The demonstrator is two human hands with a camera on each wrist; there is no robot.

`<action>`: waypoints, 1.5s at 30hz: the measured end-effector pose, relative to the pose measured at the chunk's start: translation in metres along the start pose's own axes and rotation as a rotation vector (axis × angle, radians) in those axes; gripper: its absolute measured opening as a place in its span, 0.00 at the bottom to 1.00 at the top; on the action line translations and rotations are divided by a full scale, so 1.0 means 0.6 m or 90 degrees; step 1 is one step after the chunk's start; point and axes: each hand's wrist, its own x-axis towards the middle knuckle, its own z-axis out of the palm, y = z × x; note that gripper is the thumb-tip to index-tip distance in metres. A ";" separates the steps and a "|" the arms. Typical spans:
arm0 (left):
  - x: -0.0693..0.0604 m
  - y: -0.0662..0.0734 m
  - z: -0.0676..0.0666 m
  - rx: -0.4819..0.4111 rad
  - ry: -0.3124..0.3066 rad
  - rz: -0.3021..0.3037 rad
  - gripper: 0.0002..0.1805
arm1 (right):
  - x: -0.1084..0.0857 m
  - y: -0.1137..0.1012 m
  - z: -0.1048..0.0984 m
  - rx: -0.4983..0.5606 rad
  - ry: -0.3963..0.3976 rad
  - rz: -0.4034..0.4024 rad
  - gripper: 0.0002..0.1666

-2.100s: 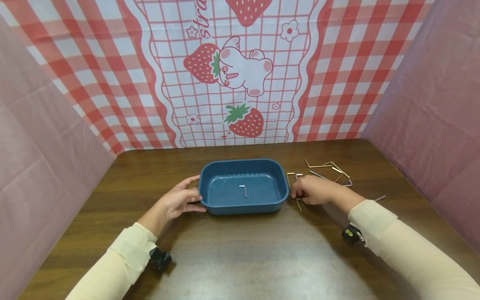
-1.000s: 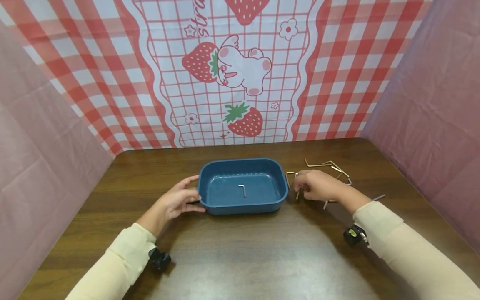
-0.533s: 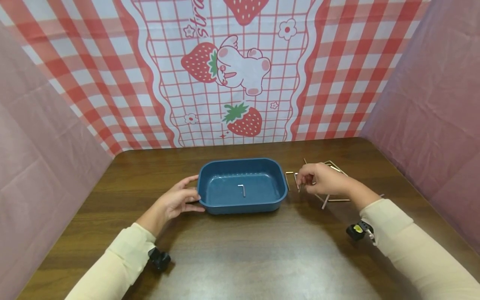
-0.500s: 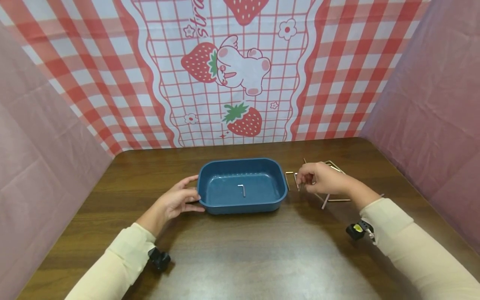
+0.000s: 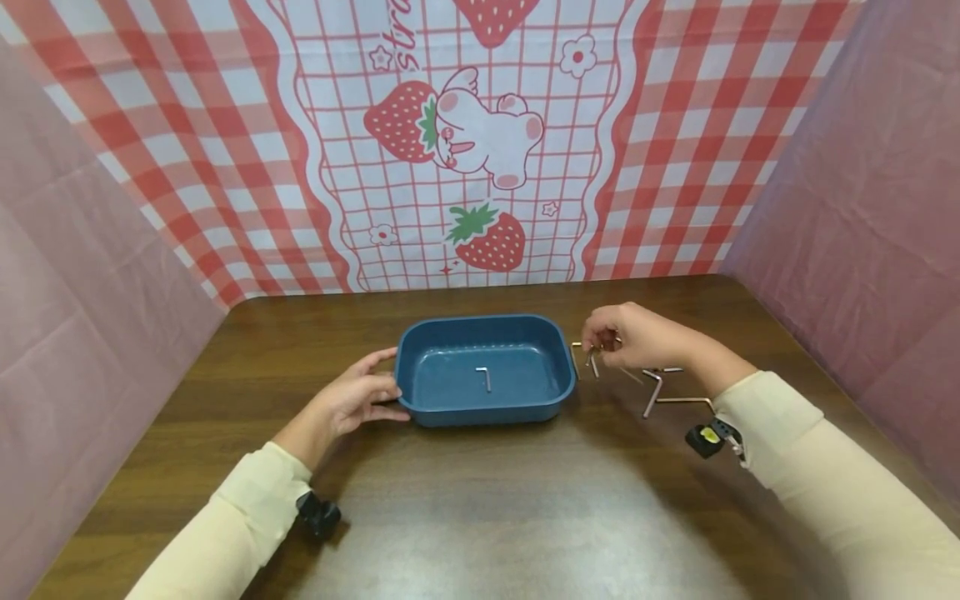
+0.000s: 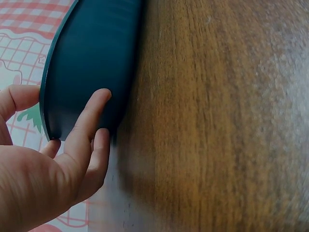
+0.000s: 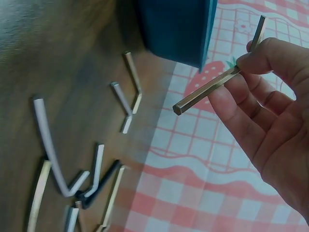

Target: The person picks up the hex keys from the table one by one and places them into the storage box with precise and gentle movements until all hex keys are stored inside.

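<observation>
The blue tray (image 5: 487, 417) stands mid-table, with a small silver L-shaped hex key (image 5: 488, 380) lying in it. My left hand (image 5: 352, 402) rests at the tray's left end. The left wrist view shows the spread fingers of this hand (image 6: 58, 169) touching the tray's outer wall (image 6: 91, 53). Right of the tray, my right hand (image 5: 645, 336) is raised over the table. In the right wrist view the hand (image 7: 275, 113) pinches a bronze hex key (image 7: 207, 91) between thumb and fingers. Several other hex keys lie below it, partly hidden by the hand and arm in the head view.
Beside the tray's right end lie a gold key (image 7: 133, 77) and a silver key (image 7: 121, 99). More keys, such as a pale one (image 5: 652, 396), are nearer the right sleeve. A checked strawberry cloth (image 5: 487, 125) hangs behind the wooden table (image 5: 480, 508).
My right hand has lifted away from the keys, moving up and back, and now holds a bronze one. More keys show below it. My left hand and the tray stay in place.
</observation>
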 end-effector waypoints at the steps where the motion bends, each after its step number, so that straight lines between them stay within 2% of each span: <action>1: 0.000 0.000 0.000 -0.001 0.000 0.001 0.43 | 0.003 -0.001 -0.002 0.000 -0.003 -0.002 0.19; 8: 0.001 -0.001 0.001 -0.006 -0.003 0.004 0.43 | 0.031 -0.013 -0.008 -0.013 -0.027 -0.019 0.16; 16: 0.002 -0.001 0.001 -0.006 -0.001 0.004 0.43 | 0.069 -0.035 -0.012 -0.017 -0.085 0.011 0.14; 20: 0.002 -0.001 0.002 -0.005 -0.001 0.003 0.43 | 0.091 -0.046 -0.015 -0.021 -0.108 0.004 0.14; 32: 0.003 -0.001 0.002 -0.006 0.000 -0.001 0.43 | 0.155 -0.075 -0.014 -0.042 -0.215 0.062 0.13; 39: 0.002 -0.001 -0.001 -0.007 -0.001 0.000 0.43 | 0.196 -0.086 0.002 -0.025 -0.272 0.107 0.11; 45: 0.000 0.000 -0.001 -0.010 -0.003 0.002 0.43 | 0.229 -0.086 0.027 -0.042 -0.298 0.119 0.09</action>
